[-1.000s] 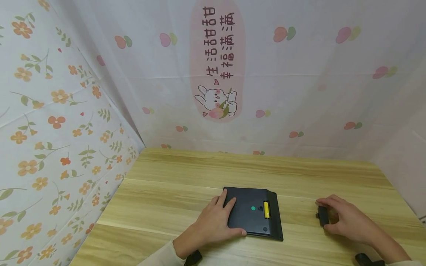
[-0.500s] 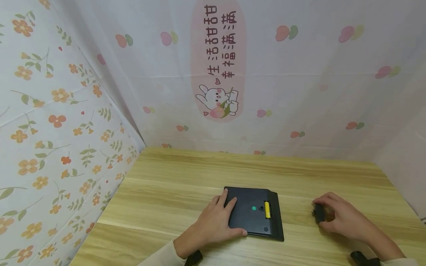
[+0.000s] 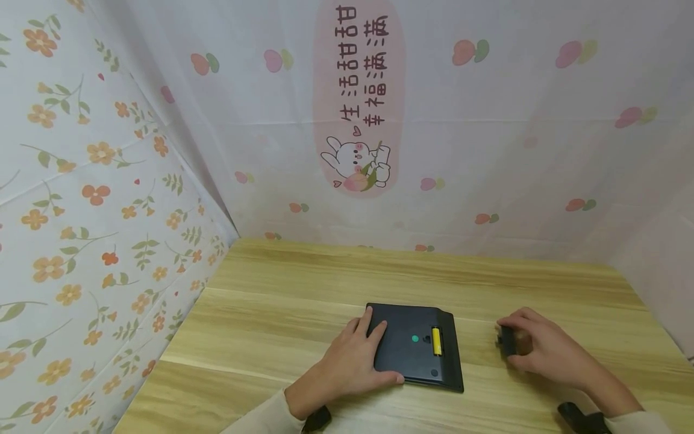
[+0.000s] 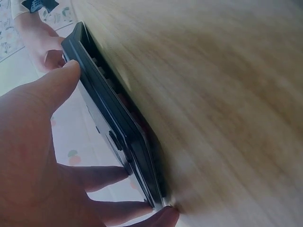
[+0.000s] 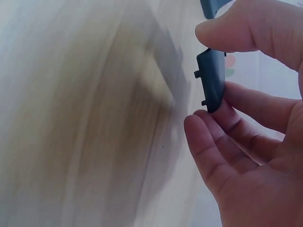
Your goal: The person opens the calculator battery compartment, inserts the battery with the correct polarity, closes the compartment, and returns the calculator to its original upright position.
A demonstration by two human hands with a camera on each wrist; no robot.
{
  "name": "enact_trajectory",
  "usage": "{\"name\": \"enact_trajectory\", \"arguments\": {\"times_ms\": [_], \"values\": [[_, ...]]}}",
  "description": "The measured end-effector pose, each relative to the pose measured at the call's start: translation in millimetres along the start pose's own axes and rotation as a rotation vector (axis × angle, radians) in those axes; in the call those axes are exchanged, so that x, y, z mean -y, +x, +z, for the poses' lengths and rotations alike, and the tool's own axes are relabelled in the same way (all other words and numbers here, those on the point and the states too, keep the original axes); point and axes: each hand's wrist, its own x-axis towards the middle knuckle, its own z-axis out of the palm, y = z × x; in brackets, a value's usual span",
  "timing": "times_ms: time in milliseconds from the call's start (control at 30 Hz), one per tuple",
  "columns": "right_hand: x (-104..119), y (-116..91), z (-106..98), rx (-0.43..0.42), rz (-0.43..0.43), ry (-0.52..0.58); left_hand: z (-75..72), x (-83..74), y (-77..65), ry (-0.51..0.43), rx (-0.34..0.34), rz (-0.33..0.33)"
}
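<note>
A black calculator [image 3: 401, 346] lies face down on the wooden table, its key side turned to the tabletop in the left wrist view. A yellow battery [image 3: 436, 342] sits in its uncovered battery slot. My left hand [image 3: 352, 358] spreads over the calculator's left part and holds it, thumb on the near edge, other fingertips at the far left corner and on the back. To the right of the calculator, my right hand [image 3: 547, 346] pinches a small black battery cover [image 5: 212, 80] between thumb and fingers. Two small tabs stick out from the cover's side toward the calculator.
The wooden table [image 3: 282, 313] runs back to a white printed cloth [image 3: 488, 138] behind it. A flowered cloth [image 3: 108, 211] hangs along the left side. A black strap mount [image 3: 582, 419] is on the right wrist.
My right hand has moved left toward the calculator, carrying the battery cover. The left hand and the calculator have stayed in place, while the head view has shifted slightly.
</note>
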Motion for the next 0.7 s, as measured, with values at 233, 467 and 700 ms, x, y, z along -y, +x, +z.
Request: {"name": "enact_trajectory", "arguments": {"times_ms": [233,467,700], "values": [[12.0,7.2,0.5,0.012,-0.028,0.027,-0.9,-1.5,0.1,0.006,0.002,-0.004],[24.5,15.1,1.9,0.041,-0.024,0.065,-1.4,-2.0,-0.1,0.017,-0.001,-0.002],[33.9,20.1,7.3,0.045,-0.069,0.085,-3.1,-3.6,-1.2,0.018,-0.002,-0.005]]}}
